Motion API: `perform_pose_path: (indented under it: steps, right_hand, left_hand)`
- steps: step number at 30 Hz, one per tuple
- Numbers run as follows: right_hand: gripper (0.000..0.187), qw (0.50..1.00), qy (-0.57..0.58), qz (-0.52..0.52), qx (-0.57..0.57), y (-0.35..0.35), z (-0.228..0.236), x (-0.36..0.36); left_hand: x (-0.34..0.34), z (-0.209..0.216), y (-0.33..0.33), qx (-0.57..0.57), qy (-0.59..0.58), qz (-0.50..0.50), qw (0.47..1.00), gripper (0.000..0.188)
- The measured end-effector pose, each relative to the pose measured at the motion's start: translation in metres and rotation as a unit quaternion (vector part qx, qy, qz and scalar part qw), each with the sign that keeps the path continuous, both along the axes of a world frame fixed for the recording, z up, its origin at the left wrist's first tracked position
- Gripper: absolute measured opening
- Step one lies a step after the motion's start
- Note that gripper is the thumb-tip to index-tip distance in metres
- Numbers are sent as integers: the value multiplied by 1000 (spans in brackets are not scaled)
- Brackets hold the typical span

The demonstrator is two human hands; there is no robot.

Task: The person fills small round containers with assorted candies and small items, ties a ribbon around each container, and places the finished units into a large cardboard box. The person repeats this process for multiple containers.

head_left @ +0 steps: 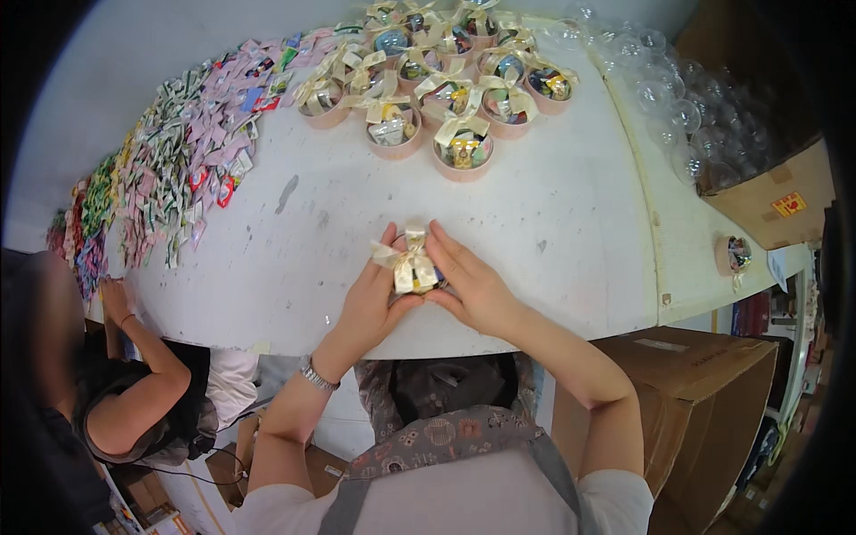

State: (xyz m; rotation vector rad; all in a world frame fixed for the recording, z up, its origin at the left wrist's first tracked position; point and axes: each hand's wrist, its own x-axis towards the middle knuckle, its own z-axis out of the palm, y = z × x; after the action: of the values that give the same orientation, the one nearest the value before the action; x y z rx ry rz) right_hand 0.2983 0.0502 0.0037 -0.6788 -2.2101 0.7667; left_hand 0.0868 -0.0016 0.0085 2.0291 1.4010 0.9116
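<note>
ribboned cup [415,275] sits between left grip [367,301] and right grip [479,287], both holding its sides.

A tub [415,272] is sitting btwn L hand [367,299] & R hand [477,290], nr the front edge of the tbl [553,232]. More tubs [446,94] are standing bunched behind it. Pkts [192,138] are lying in a heap to their L. Plastic cups [687,114] are lying far R, next to a box [753,214]. A lone tub [734,256] is sitting in front of that box. A big carton [682,374] is standing on the R, below the tbl.
</note>
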Motion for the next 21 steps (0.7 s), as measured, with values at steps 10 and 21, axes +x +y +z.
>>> perform_pose_path:
  steps: [10, 21]
  right_hand:
    - [91, 995, 34, -84, -46, 2, 12, 58]
    - [91, 910, 162, -381, -22, -78, -11, 68]
  left_hand:
    - [30, 9, 56, -276, -204, -288, 894, 89]
    - [70, 29, 210, 167, 308, -3, 937, 85]
